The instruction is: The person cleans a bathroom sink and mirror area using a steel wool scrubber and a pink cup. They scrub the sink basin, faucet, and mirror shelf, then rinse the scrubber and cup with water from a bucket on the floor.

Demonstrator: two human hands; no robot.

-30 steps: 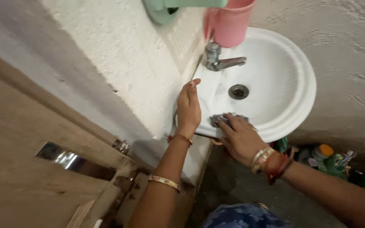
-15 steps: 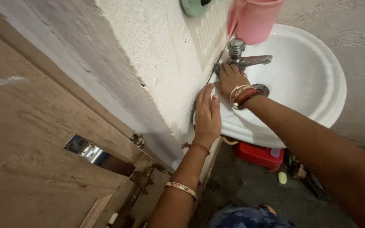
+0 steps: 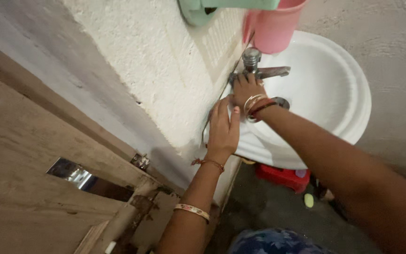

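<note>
Two hands are at the white sink [image 3: 348, 89] in my view. My right hand [image 3: 246, 89] reaches to the base of the metal tap [image 3: 254, 66], fingers curled against it; I cannot tell if they grip. My left hand [image 3: 222, 129] lies flat, fingers together, on the sink's near rim by the wall. A pink cup [image 3: 273, 26] hangs above; a red box [image 3: 283, 176] sits on the floor below.

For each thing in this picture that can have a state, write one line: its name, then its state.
Tap: right hand at its base; no water seen.
Sink: left hand flat on its rim.
Pink cup: upright on the sink's back edge.
Drain: partly hidden by the wrist.
</note>
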